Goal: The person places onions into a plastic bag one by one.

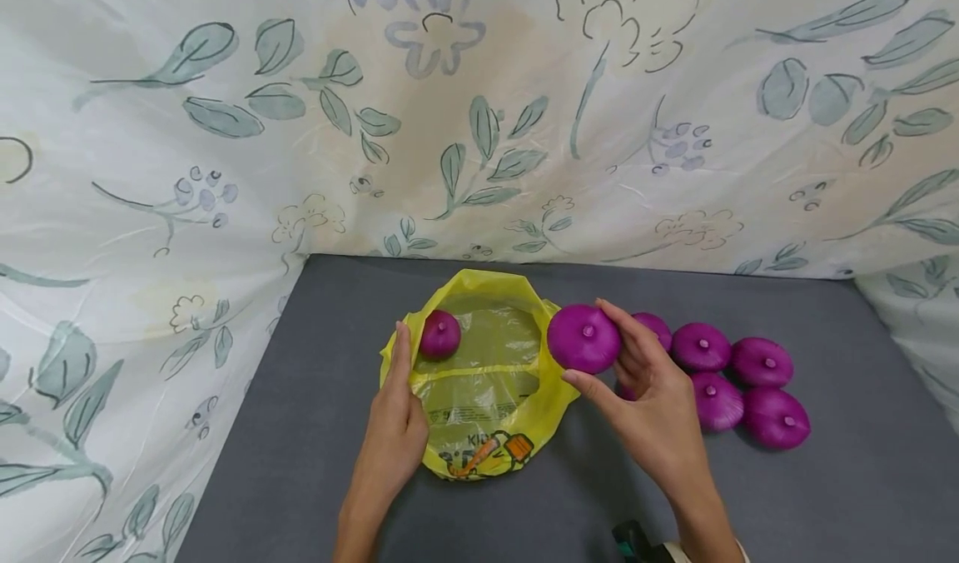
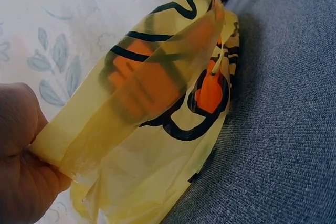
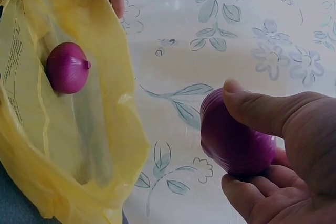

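My left hand (image 1: 395, 417) pinches the left rim of a yellow plastic bag (image 1: 550, 396), whose mouth stands wide. Inside the bag, near its left side, lies one purple onion (image 1: 439, 335); the right wrist view shows this bagged onion (image 3: 69, 67) too. Between thumb and fingers my right hand (image 1: 652, 396) grips another purple onion (image 1: 584, 339), raised at the bag's right rim. In the right wrist view this gripped onion (image 3: 236, 137) is apart from the bag. The left wrist view shows the bag's printed outer side (image 2: 142, 82) hanging from the left hand's grip.
Several more purple onions (image 1: 762, 362) sit in a cluster on the dark grey tabletop (image 1: 300, 463), right of the bag and partly behind the right hand. A floral sheet (image 1: 479, 171) rises along the table's back edge and left side. A small black object (image 1: 633, 538) shows by the right wrist.
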A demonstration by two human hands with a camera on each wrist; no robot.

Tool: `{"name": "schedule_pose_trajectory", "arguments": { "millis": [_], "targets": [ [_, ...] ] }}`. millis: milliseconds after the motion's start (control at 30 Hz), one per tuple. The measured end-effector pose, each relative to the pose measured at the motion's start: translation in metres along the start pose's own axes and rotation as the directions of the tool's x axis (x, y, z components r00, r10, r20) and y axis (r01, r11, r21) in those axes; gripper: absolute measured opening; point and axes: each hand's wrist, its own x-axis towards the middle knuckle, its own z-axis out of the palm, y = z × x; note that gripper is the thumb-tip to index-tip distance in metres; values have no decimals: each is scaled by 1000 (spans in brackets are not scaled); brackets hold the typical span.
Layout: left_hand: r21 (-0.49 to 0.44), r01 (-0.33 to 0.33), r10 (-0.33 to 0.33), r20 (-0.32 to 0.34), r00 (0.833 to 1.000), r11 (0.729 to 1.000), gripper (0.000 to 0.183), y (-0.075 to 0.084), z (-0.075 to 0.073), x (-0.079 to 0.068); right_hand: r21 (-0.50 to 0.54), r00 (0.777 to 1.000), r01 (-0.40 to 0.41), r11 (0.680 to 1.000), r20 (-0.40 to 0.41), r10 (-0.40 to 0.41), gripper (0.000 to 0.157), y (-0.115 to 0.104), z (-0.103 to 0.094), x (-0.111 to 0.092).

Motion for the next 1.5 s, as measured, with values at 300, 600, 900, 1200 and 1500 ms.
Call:
{"name": "schedule_pose_trajectory", "arguments": {
  "millis": [300,600,900,1200,1500],
  "targets": [
    [-10,15,-15,6,1000,1000,84,2,0,0,22,1000,2,1000,10,-2,85,-2,4,2],
    [-11,-2,2,2,1000,1000,87,3,1,-2,29,999,3,1000,44,-5,84,-2,9,3],
    [-11,-5,5,-1,1000,1000,90,4,0,-4,61,998,-9,998,65,5,83,-5,16,5],
    [-12,4,-4,3,1000,1000,86,3,1,-6,72,995,3,997,99,-10,84,-3,29,14],
    [19,-24,24,-20,999,1000,87,3,1,-4,98,994,27,995,106,-37,83,-5,39,26]
  ]
}}
